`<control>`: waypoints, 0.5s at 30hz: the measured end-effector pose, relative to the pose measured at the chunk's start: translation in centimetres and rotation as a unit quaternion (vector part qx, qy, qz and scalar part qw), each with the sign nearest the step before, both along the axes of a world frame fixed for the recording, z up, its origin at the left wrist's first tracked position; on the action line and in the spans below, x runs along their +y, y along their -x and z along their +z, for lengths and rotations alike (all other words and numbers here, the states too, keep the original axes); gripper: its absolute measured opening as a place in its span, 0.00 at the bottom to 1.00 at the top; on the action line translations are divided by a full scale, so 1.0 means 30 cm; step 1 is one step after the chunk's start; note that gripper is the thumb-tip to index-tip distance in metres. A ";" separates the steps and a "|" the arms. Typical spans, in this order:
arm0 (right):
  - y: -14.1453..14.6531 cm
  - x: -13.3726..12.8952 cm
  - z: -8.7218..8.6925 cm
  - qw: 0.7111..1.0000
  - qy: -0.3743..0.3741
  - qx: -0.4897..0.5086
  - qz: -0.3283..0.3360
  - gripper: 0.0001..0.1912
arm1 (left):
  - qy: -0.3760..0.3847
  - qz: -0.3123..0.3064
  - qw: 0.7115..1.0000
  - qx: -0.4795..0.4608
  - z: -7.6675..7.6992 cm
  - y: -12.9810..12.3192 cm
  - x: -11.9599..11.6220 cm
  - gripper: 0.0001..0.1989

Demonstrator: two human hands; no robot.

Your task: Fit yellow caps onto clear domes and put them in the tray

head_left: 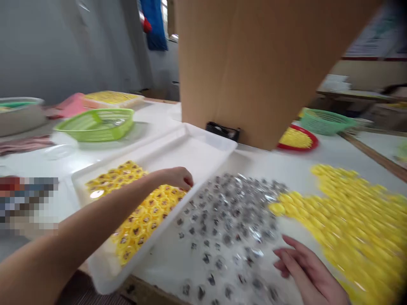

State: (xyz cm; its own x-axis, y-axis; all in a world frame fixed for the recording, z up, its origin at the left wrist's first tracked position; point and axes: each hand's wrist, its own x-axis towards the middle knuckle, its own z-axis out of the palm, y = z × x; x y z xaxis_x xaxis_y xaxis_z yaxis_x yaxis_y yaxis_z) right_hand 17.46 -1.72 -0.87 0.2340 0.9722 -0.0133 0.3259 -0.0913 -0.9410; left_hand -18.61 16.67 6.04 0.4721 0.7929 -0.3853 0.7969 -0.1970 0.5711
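left hand (179,178): reaches in from the lower left, fingers curled together over the far edge of the yellow caps (140,216); whether it grips one I cannot tell (the fingertips are hidden)
right hand (297,267): open, fingers slightly apart, low over the table beside the clear domes (229,233); nearer to them than the left hand is
yellow caps: packed in rows in the near part of the white tray (203,140), ahead of and under the left hand
white tray: long axis slants from the near left to the far right, its far end bare
clear domes: spread flat on the table, dark centres showing, no single long axis
yellow discs (352,220): a blurred mass right of the clear domes, their edge touching them
beyond: a green plastic basket (95,125), a red dish (297,140), a cardboard sheet (251,63)
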 end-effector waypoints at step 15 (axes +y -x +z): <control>-0.211 -0.030 0.132 0.889 0.030 -0.456 0.020 0.12 | -0.334 0.068 0.935 -0.097 0.189 -0.228 -0.369 0.14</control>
